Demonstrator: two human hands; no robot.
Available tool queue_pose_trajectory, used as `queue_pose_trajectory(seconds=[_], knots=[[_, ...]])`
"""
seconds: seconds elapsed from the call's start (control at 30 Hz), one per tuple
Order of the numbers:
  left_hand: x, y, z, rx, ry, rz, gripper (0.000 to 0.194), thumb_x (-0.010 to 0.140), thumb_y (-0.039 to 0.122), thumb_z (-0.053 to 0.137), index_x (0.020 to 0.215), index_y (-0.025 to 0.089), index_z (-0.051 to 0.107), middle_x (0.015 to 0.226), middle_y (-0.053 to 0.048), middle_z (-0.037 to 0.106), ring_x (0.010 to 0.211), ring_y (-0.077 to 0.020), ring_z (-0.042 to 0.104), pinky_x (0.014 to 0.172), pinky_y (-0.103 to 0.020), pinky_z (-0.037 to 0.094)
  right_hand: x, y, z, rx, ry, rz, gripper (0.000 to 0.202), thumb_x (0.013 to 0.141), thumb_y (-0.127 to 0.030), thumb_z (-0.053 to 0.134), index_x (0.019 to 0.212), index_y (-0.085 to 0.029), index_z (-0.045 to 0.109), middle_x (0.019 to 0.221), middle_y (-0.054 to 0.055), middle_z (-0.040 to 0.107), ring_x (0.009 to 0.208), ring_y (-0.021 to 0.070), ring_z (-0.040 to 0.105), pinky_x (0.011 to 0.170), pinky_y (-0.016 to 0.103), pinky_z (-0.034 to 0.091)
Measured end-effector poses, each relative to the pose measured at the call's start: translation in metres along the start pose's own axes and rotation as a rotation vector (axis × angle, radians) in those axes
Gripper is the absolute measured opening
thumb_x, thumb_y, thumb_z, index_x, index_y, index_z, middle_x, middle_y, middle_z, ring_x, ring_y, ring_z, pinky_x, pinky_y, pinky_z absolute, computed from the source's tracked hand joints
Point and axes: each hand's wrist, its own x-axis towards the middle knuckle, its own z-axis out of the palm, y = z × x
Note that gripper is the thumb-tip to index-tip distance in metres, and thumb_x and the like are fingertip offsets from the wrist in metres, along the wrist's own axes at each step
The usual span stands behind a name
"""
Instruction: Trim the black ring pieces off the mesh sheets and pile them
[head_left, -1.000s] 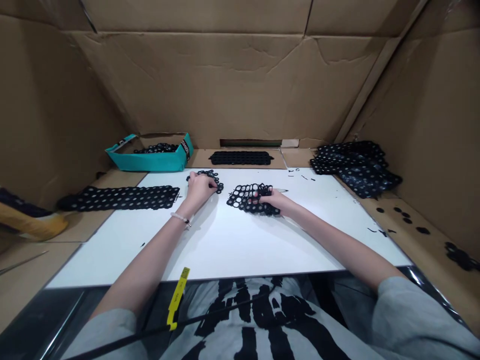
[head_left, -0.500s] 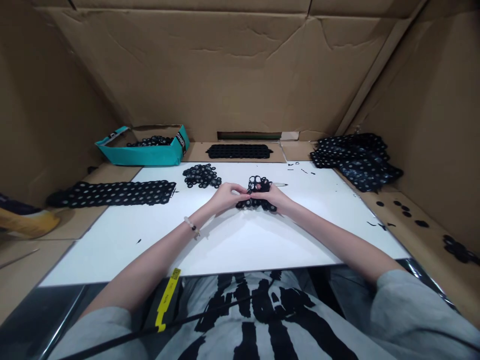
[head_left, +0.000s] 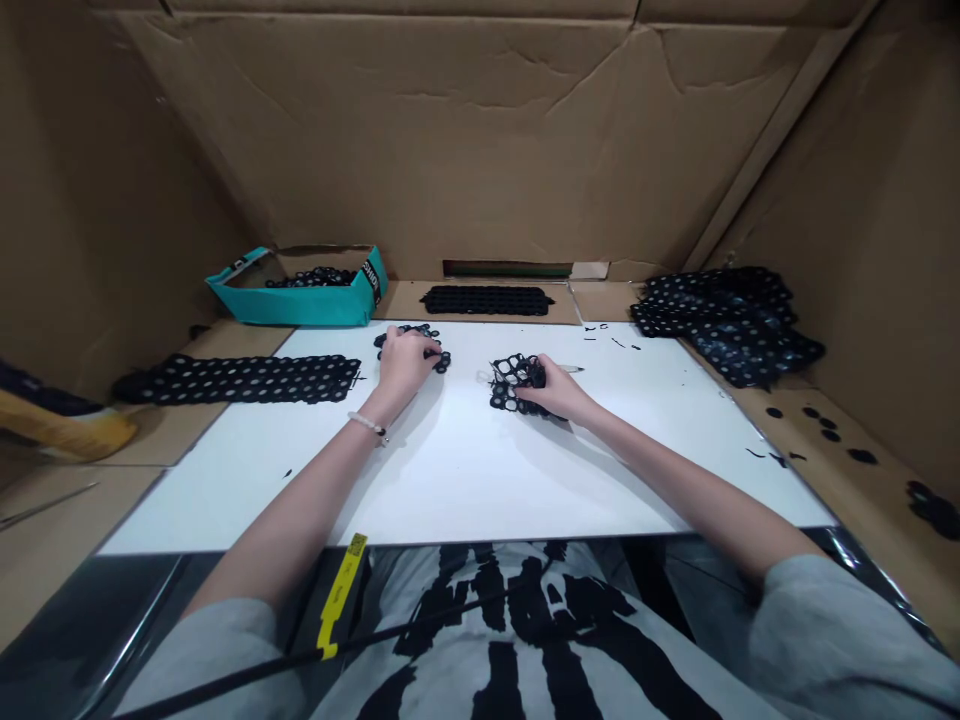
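Note:
My left hand is over the pile of small black rings on the white board. Its thumb and fingers are pinched at the pile's right side; whatever is between them is too small to make out. To the right, my right hand grips a black openwork piece of joined rings, thumb in front and fingers behind. A pen-like tool lies just behind that hand, partly hidden.
A teal box of black rings stands at the back left. Dotted black strips lie left, back centre and, heaped, back right. Cardboard walls surround the white board. Tweezers lie far left.
My left hand has left the openwork piece and moved left onto the ring pile. My right hand still grips the piece, which is now more exposed. The view has shifted slightly.

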Motion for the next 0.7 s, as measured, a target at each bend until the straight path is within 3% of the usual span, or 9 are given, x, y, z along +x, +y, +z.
queue_pose_trajectory(seconds=[0.1, 0.23, 0.33, 0.47, 0.6, 0.7], knots=[[-0.005, 0.017, 0.001, -0.05, -0.031, 0.121, 0.017, 0.08, 0.027, 0.068, 0.089, 0.02, 0.08, 0.098, -0.009, 0.076, 0.101, -0.0324, 0.056, 0.088, -0.044, 0.042, 0.001, 0.0, 0.004, 0.247, 0.005, 0.037, 0.044, 0.061, -0.033, 0.073, 0.098, -0.023, 0.051, 0.094, 0.001, 0.068, 0.088, 0.0213, 0.063, 0.079, 0.035, 0.051], [-0.018, 0.048, 0.009, -0.297, -0.271, 0.173, 0.021, 0.079, 0.04, 0.071, 0.088, 0.023, 0.08, 0.087, -0.003, 0.078, 0.089, -0.0246, 0.063, 0.086, -0.036, 0.044, 0.002, -0.003, 0.009, 0.493, 0.008, 0.082, 0.044, 0.057, -0.03, 0.076, 0.092, -0.022, 0.051, 0.087, -0.001, 0.067, 0.085, 0.0197, 0.064, 0.081, 0.034, 0.051], [-0.027, 0.062, 0.018, -0.425, -0.33, 0.107, 0.025, 0.074, 0.044, 0.075, 0.088, 0.023, 0.079, 0.089, -0.003, 0.078, 0.087, -0.0226, 0.065, 0.082, -0.033, 0.045, -0.001, -0.007, 0.011, 0.574, -0.047, 0.078, 0.042, 0.056, -0.031, 0.078, 0.087, -0.022, 0.052, 0.08, -0.002, 0.067, 0.08, 0.0188, 0.063, 0.077, 0.032, 0.05], [-0.029, 0.063, 0.026, -0.616, -0.345, -0.032, 0.03, 0.069, 0.042, 0.079, 0.087, 0.018, 0.077, 0.09, -0.006, 0.077, 0.084, -0.0211, 0.065, 0.076, -0.032, 0.047, -0.005, -0.009, 0.014, 0.612, -0.06, 0.117, 0.037, 0.055, -0.026, 0.075, 0.088, -0.021, 0.058, 0.078, -0.001, 0.068, 0.077, 0.0186, 0.064, 0.071, 0.03, 0.05], [-0.026, 0.06, 0.026, -0.921, -0.526, -0.219, 0.041, 0.058, 0.041, 0.086, 0.088, 0.014, 0.075, 0.088, -0.009, 0.076, 0.08, -0.02, 0.067, 0.072, -0.031, 0.051, -0.008, -0.011, 0.014, 0.699, -0.07, 0.177, 0.04, 0.054, -0.023, 0.072, 0.092, -0.021, 0.06, 0.078, 0.0, 0.069, 0.073, 0.019, 0.065, 0.065, 0.03, 0.051], [-0.028, 0.062, 0.022, -1.052, -0.609, -0.351, 0.047, 0.056, 0.043, 0.088, 0.091, 0.014, 0.075, 0.09, -0.009, 0.076, 0.075, -0.0178, 0.066, 0.062, -0.027, 0.049, -0.01, -0.014, 0.012, 0.752, -0.154, 0.244, 0.032, 0.058, -0.026, 0.07, 0.088, -0.019, 0.062, 0.073, 0.003, 0.069, 0.06, 0.0168, 0.061, 0.051, 0.027, 0.047]])
